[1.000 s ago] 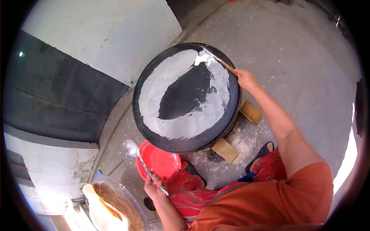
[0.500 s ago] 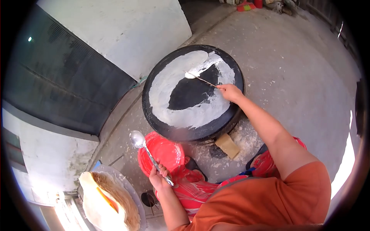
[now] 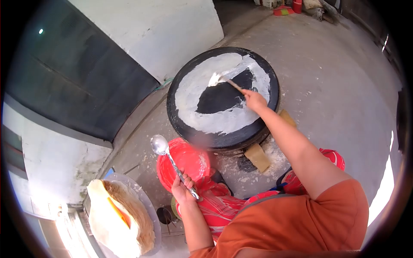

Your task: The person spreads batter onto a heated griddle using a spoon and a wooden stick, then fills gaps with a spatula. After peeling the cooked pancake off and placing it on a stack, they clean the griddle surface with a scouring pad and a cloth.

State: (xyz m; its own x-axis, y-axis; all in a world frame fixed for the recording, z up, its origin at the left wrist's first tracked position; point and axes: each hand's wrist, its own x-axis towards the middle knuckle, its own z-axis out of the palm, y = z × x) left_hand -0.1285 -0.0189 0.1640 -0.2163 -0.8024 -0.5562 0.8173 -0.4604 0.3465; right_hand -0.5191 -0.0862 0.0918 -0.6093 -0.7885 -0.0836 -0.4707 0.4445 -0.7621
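My right hand [image 3: 255, 101] is closed around the thin wooden handle of a batter spreader [image 3: 233, 85]. Its tip meets a lump of wet white batter [image 3: 214, 79] on a large round black griddle [image 3: 173, 102]. A broad ring of pale batter [image 3: 188, 88] covers much of the surface, leaving a dark patch inside it. My left hand [image 3: 183, 189] grips the handle of a metal ladle [image 3: 159, 145], bowl end up. Just behind the ladle is a red bucket [image 3: 192, 160] with white smears inside.
At lower left, thin flatbreads [image 3: 100, 215] lie piled on a round tray [image 3: 148, 210]. Tan blocks [image 3: 258, 157] sit by the griddle's base. A white wall [image 3: 167, 30] and a dark door [image 3: 73, 73] stand to the left. A red container [image 3: 297, 6] is far back.
The view has shifted, so the griddle appears slightly higher and farther right. The spreader has turned in my right hand, its tip still in the wet batter. My left hand keeps the ladle raised.
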